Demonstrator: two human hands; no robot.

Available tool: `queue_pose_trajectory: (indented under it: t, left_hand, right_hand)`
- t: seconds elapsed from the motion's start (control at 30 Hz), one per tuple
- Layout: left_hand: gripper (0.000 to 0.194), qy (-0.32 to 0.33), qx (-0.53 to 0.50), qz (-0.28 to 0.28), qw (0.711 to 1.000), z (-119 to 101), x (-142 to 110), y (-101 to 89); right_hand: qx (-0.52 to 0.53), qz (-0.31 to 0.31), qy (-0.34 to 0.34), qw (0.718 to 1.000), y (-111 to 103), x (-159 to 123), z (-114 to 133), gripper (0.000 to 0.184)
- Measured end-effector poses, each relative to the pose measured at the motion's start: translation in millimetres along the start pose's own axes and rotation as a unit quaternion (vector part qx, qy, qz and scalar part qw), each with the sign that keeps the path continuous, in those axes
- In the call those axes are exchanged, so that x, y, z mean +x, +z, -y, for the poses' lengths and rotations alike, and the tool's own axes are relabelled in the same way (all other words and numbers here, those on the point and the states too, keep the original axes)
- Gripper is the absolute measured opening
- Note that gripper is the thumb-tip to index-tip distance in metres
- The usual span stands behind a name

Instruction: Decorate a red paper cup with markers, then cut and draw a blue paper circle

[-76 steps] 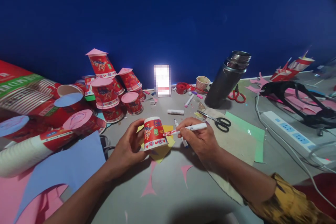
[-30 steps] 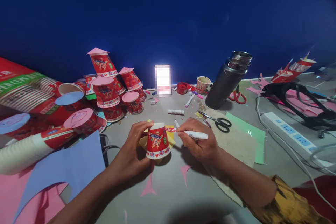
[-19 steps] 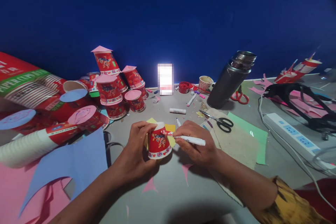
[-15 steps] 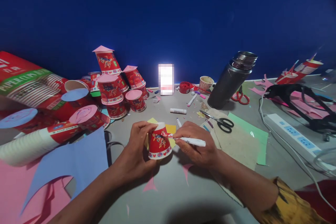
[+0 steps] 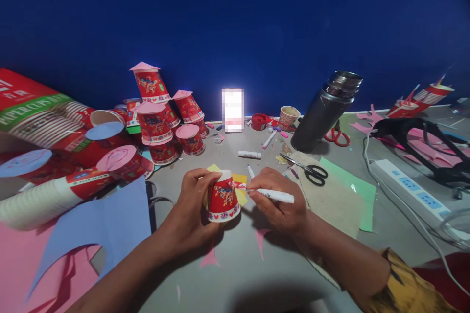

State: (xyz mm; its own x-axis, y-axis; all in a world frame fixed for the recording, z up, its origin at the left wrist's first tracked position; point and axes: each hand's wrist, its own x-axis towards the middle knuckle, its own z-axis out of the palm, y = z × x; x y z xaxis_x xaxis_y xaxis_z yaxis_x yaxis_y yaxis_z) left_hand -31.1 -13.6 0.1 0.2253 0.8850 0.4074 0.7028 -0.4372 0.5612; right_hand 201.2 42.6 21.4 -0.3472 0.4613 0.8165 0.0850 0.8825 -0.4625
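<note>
My left hand [image 5: 194, 203] is closed around the left side of a red patterned paper cup [image 5: 223, 198], which is upside down with its white base up. In my right hand [image 5: 281, 200] is a white marker [image 5: 275, 195], its red tip end pointing left at the cup's upper right side. Whether the tip touches the cup I cannot tell. Behind the cup lie yellow paper pieces [image 5: 240, 179]. A white marker [image 5: 250, 171] lies just beyond my right hand, partly hidden by it. Pink paper scraps [image 5: 263, 243] lie on the table nearer to me.
Red cups with pink paper tops [image 5: 152, 122] are stacked at the back left. Blue paper [image 5: 121, 225] covers the left front. Black scissors [image 5: 314, 174] lie on a beige cloth [image 5: 338, 205] at the right. Behind them stands a dark flask [image 5: 319, 117]; a power strip [image 5: 414, 190] is farther right.
My right hand has drawn the marker slightly to the right, away from the cup's front. My left hand and the cup stay nearly where they were.
</note>
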Motion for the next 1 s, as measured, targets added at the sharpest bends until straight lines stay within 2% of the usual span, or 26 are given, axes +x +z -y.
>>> queue_pose_trajectory:
  t: [0.13, 0.23, 0.4, 0.57, 0.77, 0.9, 1.0]
  left_hand:
    - [0.085, 0.013, 0.022, -0.002, 1.000, 2.1, -2.7, 2.6]
    - [0.085, 0.022, 0.044, 0.002, 0.999, 1.2, -4.0, 3.1]
    - [0.082, 0.004, 0.056, 0.003, 0.998, -2.3, -3.5, 1.5]
    - [0.080, 0.015, 0.045, 0.007, 0.999, -2.8, -2.1, 1.0]
    - [0.082, -0.035, 0.015, 0.004, 0.999, -8.8, -0.6, 0.6]
    - [0.095, -0.048, -0.015, -0.008, 0.999, -5.4, -0.6, -0.1]
    - [0.096, -0.052, -0.021, -0.018, 0.998, -0.3, -0.1, -1.4]
  right_hand:
    - [0.016, 0.026, -0.031, 0.999, 3.0, -3.3, 2.8, 0.017]
    - [-0.003, 0.044, -0.041, 0.998, 4.4, -4.7, 2.5, 0.017]
    - [-0.056, 0.016, -0.042, 0.997, 5.0, -3.0, 1.3, 0.011]
    - [-0.039, 0.030, -0.053, 0.997, 4.9, -1.5, 2.3, 0.012]
    - [-0.091, -0.004, -0.017, 0.996, -3.7, 1.6, -1.0, 0.012]
    - [-0.077, 0.022, -0.046, 0.996, -0.2, -3.7, -4.3, 0.015]
    - [-0.082, 0.064, -0.046, 0.994, 4.4, -8.8, -5.3, 0.014]
